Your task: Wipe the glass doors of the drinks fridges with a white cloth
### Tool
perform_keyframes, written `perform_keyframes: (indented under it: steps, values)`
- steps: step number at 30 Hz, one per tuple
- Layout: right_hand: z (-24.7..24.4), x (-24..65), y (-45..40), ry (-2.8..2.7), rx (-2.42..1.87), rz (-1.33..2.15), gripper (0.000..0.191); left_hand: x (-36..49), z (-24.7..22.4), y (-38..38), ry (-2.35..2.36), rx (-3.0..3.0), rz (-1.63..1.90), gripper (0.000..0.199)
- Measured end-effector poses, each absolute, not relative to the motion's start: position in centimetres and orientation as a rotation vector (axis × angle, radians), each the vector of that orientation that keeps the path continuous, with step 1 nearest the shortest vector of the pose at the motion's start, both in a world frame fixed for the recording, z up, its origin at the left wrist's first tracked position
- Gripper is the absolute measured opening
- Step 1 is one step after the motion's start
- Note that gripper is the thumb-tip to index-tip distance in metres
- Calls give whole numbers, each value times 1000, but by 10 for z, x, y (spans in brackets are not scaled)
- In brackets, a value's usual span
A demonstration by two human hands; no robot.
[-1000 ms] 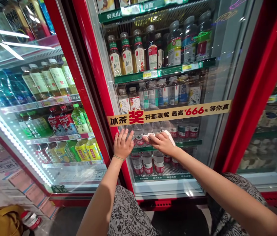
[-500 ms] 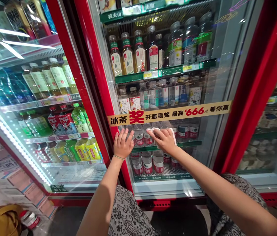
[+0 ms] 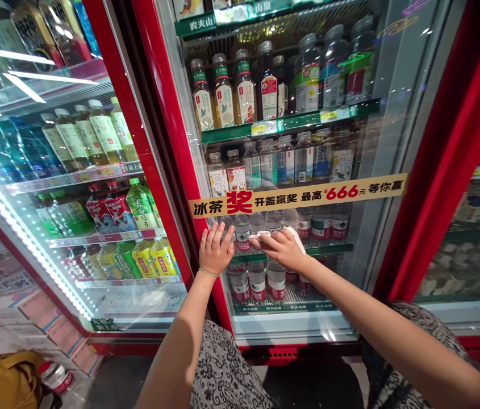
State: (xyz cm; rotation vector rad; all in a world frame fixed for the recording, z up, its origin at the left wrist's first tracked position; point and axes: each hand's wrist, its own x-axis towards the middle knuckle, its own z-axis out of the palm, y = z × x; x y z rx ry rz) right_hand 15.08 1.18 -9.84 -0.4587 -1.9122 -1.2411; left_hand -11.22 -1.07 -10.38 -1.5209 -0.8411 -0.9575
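Observation:
My left hand [image 3: 216, 249] rests with its fingers spread against the red door frame [image 3: 182, 145] and the edge of the glass. To its right, my right hand [image 3: 281, 247] presses a white cloth [image 3: 294, 234] on the glass door, below the yellow banner strip [image 3: 299, 196]. Parts of the cloth show at the fingertips and behind the back of the hand; the rest is covered. Behind the glass stand rows of bottles [image 3: 276, 281] on green-edged shelves.
A second lit cooler with bottles [image 3: 105, 133] is at the left, another cooler at the right. On the floor at lower left are a yellow-brown bag [image 3: 3, 382], a red-labelled bottle pack [image 3: 56, 377] and stacked boxes [image 3: 39, 318].
My right hand and the cloth have moved slightly down and left on the glass. My left hand stays on the door frame. The view has shifted a little.

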Motion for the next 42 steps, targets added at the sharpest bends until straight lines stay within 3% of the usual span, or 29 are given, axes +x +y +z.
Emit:
perform_keyframes:
  steps: [4,8,13,16,21,26,31,35,39,42]
  values:
    - [-97,151,13,-1795,-678,-1113,63,-113,-104,-10,-836,-1539,-961,55]
    - [-98,149,12,-1973,-453,-1204,57,-113,-104,-10,-828,-1543,-973,57]
    - [-97,150,8,-1726,-693,-1162,50,-114,-106,-9,-836,-1563,-985,57]
    - [-95,151,8,-1859,-517,-1257,45,-115,-107,-8,-855,-1571,-993,56]
    - [-93,154,10,-1767,-671,-1158,60,-114,-107,-8,-865,-1561,-966,53]
    - [-94,155,12,-1927,-466,-1211,55,-115,-108,-8,-872,-1547,-968,52]
    - [-97,154,13,-1847,-685,-1076,68,-117,-112,-5,-919,-1593,-976,51]
    - [-96,155,14,-1999,-502,-1147,62,-117,-113,-5,-925,-1597,-982,52]
    - [-91,154,14,-1815,-667,-1100,64,-116,-110,-7,-899,-1584,-970,51]
    - [-90,152,13,-1919,-500,-1191,53,-115,-108,-8,-875,-1553,-968,53]
